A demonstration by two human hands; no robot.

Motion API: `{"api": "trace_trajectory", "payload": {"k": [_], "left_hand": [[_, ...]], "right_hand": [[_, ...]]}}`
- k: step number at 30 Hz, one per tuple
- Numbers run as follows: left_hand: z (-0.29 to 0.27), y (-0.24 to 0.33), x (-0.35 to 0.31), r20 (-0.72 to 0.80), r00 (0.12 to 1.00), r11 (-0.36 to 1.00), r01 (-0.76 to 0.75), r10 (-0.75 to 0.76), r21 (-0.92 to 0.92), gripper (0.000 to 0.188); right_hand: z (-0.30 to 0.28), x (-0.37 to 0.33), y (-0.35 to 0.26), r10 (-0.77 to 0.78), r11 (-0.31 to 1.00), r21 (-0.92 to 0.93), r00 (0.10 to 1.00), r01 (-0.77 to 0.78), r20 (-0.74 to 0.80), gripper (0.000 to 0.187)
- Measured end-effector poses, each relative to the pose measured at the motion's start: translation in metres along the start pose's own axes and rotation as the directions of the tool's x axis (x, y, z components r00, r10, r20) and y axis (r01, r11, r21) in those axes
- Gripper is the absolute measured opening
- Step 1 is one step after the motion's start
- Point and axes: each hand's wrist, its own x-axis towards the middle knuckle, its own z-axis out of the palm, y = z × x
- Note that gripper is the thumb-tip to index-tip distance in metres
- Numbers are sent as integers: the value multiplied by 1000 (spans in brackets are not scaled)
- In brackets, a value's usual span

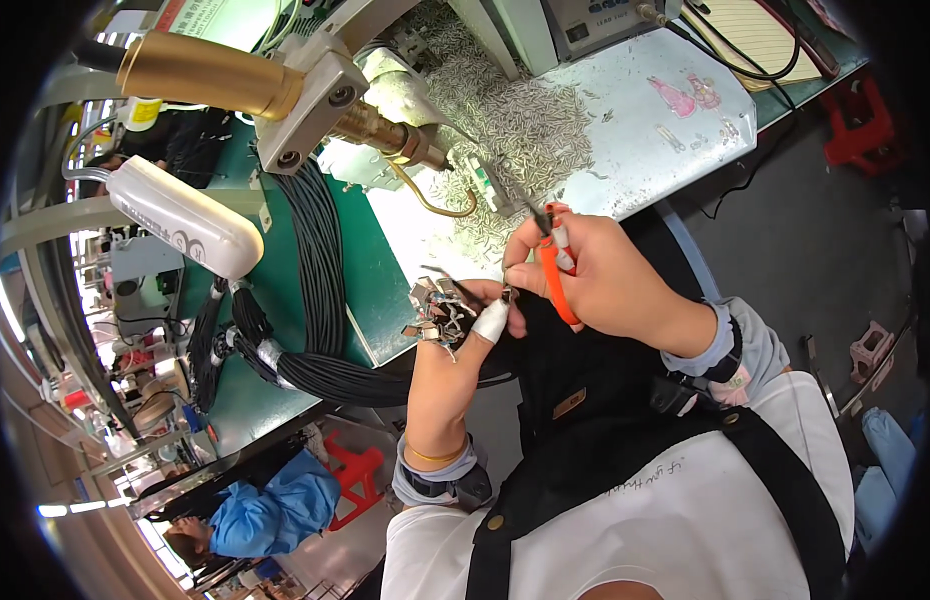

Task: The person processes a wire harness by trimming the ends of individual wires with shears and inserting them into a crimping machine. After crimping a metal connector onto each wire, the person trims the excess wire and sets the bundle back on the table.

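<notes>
Your left hand [455, 365] is pinching a cluster of small metal terminals [437, 312], thumb wrapped in white tape [490, 322]. Your right hand [605, 280] is gripping orange-handled snips [555, 262], blades pointing up past your fingertips toward the heap of small metal pins [515, 120] on the white bench [665, 120]. The two hands are touching at the fingertips. A black cable bundle [320, 270] is running just left of your left fingers, over the green mat [370, 270]. Above your fingers a brass-coloured tool head [235, 80] is sitting in its grey clamp [310, 100]. Whether the blades are cutting anything, I can't tell.
</notes>
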Motion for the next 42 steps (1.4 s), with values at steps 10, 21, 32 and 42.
{"api": "trace_trajectory", "payload": {"k": [10,21,32,42], "left_hand": [[6,16,-2,23,999,948,50,-45,-313,18],[-3,7,-7,-143,987,973,34,-68,-230,19],[25,1,-10,-404,908,994,-103,108,35,24],[23,-14,-7,-434,838,942,-269,331,200,23]], "right_hand": [[6,4,17,-855,292,-743,513,602,80,11],[-2,4,36,-793,294,-688,571,664,212,20],[10,1,29,-768,388,-690,628,610,123,18],[13,1,23,-249,963,106,968,249,-20,7]]}}
